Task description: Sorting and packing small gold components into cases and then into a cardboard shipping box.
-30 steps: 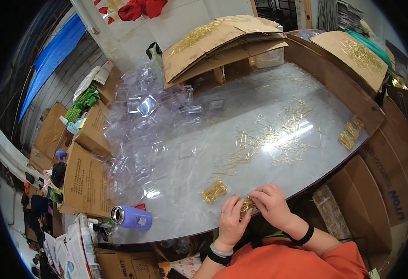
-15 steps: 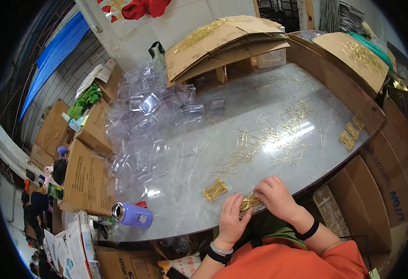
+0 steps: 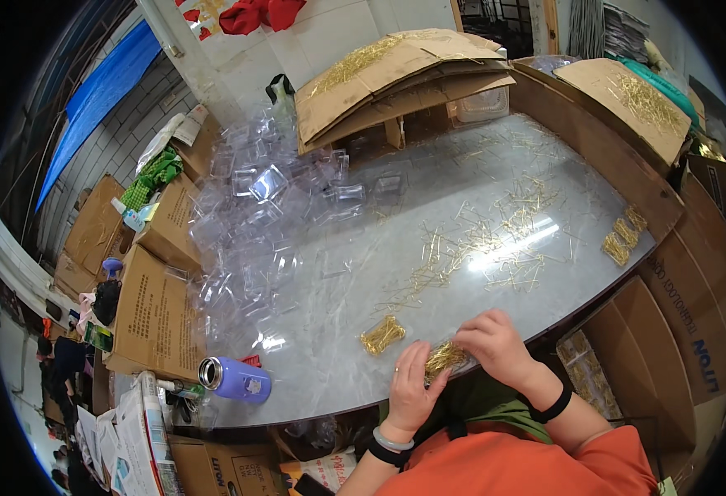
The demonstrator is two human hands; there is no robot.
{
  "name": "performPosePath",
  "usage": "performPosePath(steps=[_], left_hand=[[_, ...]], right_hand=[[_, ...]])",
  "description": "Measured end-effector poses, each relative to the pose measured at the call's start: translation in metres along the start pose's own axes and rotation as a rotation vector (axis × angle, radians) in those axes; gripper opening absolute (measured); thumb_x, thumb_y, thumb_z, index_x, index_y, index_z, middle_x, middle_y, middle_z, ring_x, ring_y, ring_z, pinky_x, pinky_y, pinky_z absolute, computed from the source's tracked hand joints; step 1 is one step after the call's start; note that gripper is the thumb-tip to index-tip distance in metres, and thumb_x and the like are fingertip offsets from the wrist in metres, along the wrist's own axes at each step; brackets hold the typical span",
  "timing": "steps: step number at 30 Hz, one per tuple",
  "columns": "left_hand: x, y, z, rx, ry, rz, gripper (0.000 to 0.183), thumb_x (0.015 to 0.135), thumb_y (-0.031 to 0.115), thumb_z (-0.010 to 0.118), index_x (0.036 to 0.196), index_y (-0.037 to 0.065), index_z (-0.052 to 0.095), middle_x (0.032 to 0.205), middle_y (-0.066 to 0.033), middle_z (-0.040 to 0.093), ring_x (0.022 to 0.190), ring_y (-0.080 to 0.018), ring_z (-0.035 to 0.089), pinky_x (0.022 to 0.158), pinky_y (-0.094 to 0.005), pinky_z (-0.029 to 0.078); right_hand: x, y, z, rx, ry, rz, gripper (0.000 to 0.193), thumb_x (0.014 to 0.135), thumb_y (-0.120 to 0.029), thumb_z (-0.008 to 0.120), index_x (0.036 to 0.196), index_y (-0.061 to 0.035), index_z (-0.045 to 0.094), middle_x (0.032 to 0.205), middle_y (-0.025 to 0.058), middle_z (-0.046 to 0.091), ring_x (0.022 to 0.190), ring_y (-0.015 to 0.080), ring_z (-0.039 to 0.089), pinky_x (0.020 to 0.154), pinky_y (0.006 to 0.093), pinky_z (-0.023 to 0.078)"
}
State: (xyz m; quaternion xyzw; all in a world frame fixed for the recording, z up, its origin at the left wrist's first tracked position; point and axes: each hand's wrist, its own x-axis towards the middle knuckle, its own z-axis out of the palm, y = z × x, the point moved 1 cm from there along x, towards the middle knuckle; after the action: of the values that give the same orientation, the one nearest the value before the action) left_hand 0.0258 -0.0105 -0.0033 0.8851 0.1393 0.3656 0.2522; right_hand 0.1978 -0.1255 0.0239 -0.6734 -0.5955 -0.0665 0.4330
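At the table's near edge, a small clear box packed with gold wire hooks (image 3: 444,358) sits between my hands. My left hand (image 3: 413,387) is curled round its left side, thumb at the near side and fingers at the far side. The fingers of my right hand (image 3: 494,345) are pinched together at its right end, touching the hooks; the fingertips partly hide them. Just left and beyond lies another filled box of gold hooks (image 3: 382,335). Farther out, loose gold hooks (image 3: 495,240) are scattered over the grey table (image 3: 330,331).
Many clear plastic boxes (image 3: 251,207) pile up at the left. A purple bottle (image 3: 243,382) stands near the front left edge. Several filled boxes (image 3: 625,236) lie at the right edge. Bent cardboard (image 3: 404,70) with hooks on top arches at the back. Cartons (image 3: 152,314) line the left.
My right hand has shifted very slightly at the box's right end. My left hand keeps its hold, and the things on the table look the same.
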Motion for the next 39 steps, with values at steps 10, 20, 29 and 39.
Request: performPosePath(steps=[10,20,29,39], left_hand=[[-0.007,-0.002,0.002,-0.027,0.027,-0.046,0.088,0.077,0.028,0.088,0.145,-0.003,0.041,0.130,-0.0229,0.060,0.120,-0.0368,0.060,0.103,-0.0433,0.050],[-0.013,-0.008,0.006,-0.171,0.064,-0.057,0.117,0.070,0.023,0.092,0.156,-0.002,0.017,0.130,-0.0237,0.058,0.117,-0.0401,0.060,0.099,-0.0462,0.049],[-0.002,-0.003,-0.009,-0.118,-0.130,-0.020,0.121,0.071,0.026,0.090,0.158,-0.001,0.011,0.140,-0.0226,0.050,0.128,-0.0403,0.051,0.106,-0.0490,0.044],[0.006,-0.010,-0.020,-0.353,-0.236,-0.038,0.129,0.079,0.061,0.078,0.159,-0.004,0.002,0.153,-0.0283,0.038,0.138,-0.0461,0.040,0.115,-0.0512,0.032]], right_hand=[[-0.004,-0.016,0.020,0.081,0.098,0.331,0.037,0.086,-0.008,0.069,0.122,-0.0048,0.062,0.117,0.0166,0.060,0.106,0.0361,0.058,0.091,0.0434,0.048],[0.017,-0.047,0.032,-0.132,-0.069,0.143,0.065,0.072,-0.034,0.080,0.124,-0.0020,0.060,0.130,0.0202,0.055,0.120,0.0392,0.051,0.104,0.0514,0.039],[-0.003,-0.025,0.028,-0.078,-0.271,0.090,0.067,0.082,-0.046,0.076,0.134,-0.0077,0.059,0.148,0.0227,0.044,0.135,0.0439,0.040,0.114,0.0590,0.030],[-0.012,-0.036,0.012,-0.252,-0.256,0.009,0.073,0.084,-0.060,0.069,0.137,-0.0114,0.059,0.155,0.0183,0.039,0.142,0.0429,0.034,0.116,0.0674,0.018]])
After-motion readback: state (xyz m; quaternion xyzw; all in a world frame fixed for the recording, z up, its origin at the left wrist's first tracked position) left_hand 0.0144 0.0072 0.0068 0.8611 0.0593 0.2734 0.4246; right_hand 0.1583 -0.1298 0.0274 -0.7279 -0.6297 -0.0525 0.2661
